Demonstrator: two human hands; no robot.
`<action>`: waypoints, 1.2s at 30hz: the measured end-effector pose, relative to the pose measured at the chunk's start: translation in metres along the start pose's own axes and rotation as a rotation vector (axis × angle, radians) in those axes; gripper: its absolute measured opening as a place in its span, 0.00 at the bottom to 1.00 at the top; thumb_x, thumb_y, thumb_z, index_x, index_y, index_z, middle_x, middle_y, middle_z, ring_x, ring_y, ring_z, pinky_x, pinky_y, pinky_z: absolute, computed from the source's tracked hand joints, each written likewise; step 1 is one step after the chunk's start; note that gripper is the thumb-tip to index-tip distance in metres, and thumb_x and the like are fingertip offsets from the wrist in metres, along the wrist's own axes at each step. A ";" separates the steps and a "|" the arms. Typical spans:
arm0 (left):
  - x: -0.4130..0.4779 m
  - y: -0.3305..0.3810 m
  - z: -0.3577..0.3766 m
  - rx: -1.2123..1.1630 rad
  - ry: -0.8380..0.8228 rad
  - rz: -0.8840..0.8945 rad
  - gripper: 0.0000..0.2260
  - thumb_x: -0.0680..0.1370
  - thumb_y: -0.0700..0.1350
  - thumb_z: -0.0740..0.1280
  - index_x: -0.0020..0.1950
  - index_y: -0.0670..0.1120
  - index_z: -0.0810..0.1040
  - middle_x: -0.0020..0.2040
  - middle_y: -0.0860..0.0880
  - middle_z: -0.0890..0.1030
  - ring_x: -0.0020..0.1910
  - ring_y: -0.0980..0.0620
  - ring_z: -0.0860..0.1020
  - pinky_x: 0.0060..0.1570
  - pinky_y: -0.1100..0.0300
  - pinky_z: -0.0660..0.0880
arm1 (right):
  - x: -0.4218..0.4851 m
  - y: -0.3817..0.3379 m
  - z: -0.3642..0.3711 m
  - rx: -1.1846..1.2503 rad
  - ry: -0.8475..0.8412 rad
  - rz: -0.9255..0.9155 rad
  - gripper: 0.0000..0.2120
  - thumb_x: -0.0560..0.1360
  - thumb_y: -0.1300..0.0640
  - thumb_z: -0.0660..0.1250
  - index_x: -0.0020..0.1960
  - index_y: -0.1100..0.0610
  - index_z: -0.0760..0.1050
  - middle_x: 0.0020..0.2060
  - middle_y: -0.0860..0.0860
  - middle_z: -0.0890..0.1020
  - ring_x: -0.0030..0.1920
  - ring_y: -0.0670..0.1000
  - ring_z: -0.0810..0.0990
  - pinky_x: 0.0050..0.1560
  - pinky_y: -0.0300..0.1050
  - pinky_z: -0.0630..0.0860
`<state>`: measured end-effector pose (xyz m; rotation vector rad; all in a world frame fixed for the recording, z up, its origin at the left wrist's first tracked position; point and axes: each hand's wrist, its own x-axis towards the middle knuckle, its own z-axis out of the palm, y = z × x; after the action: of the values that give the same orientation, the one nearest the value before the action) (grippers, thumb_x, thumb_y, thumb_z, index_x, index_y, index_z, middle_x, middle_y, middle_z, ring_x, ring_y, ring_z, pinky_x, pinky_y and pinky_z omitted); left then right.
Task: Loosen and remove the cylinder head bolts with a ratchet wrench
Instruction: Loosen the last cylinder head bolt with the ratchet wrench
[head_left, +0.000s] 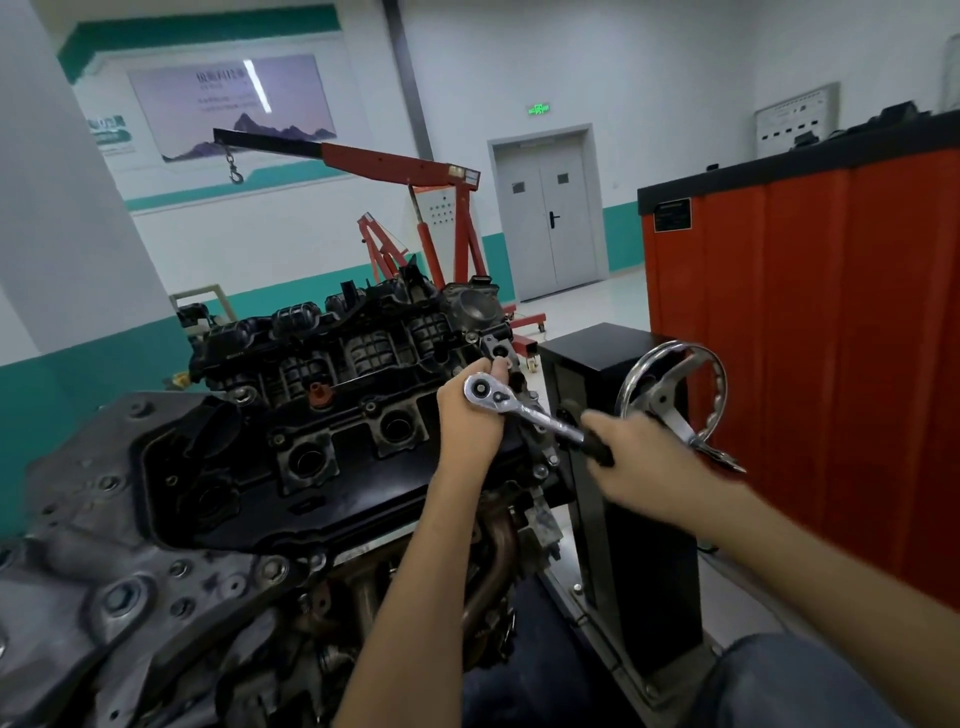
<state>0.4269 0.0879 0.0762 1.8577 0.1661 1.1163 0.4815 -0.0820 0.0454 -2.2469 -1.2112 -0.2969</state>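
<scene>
- Head view, workshop: I work the ratchet wrench at the right-hand end of the engine, which sits tilted on its stand.
- My left hand is closed round the chrome ratchet head, with the thumb up alongside it, holding it down on the engine top.
- My right hand is wrapped tight on the black grip at the far end of the handle. It is motion-blurred, so I cannot make out how each finger lies.
- The cylinder head bolt under the ratchet head is hidden by the tool and my left hand. The socket probably sits on it, but I cannot confirm that.
- I judge the wrench to be rigid steel with some weight. Its polished shank is slick, so the textured grip at the end is the right place to pull from and gives the most leverage.
- A head bolt is likely to be stiff at first and then break free suddenly. The palm over the head should keep the socket square when that happens.
- The stand's handwheel is just beyond my right knuckles and could catch them if the wrench slips.
</scene>
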 end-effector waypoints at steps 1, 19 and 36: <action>-0.002 0.000 0.004 -0.016 0.008 0.009 0.23 0.81 0.40 0.64 0.29 0.48 0.59 0.23 0.56 0.62 0.26 0.58 0.59 0.31 0.63 0.59 | -0.012 -0.007 0.017 0.181 0.003 0.071 0.09 0.73 0.61 0.66 0.41 0.52 0.67 0.32 0.49 0.74 0.29 0.45 0.73 0.28 0.36 0.67; 0.009 -0.005 -0.005 0.115 -0.142 0.165 0.26 0.77 0.36 0.67 0.25 0.53 0.61 0.22 0.56 0.64 0.25 0.59 0.60 0.29 0.67 0.57 | 0.044 0.016 -0.058 -0.401 -0.081 -0.196 0.05 0.76 0.57 0.63 0.51 0.53 0.72 0.30 0.44 0.71 0.28 0.41 0.70 0.27 0.33 0.61; 0.007 -0.008 -0.002 0.092 -0.106 0.143 0.26 0.79 0.37 0.66 0.26 0.52 0.59 0.22 0.56 0.62 0.25 0.58 0.60 0.28 0.68 0.58 | -0.016 -0.008 0.028 0.406 -0.083 0.049 0.09 0.72 0.65 0.66 0.48 0.53 0.74 0.32 0.47 0.75 0.27 0.40 0.74 0.26 0.34 0.68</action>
<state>0.4321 0.0967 0.0749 2.0321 0.0240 1.1191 0.4641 -0.0742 0.0184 -1.9456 -1.1380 0.0599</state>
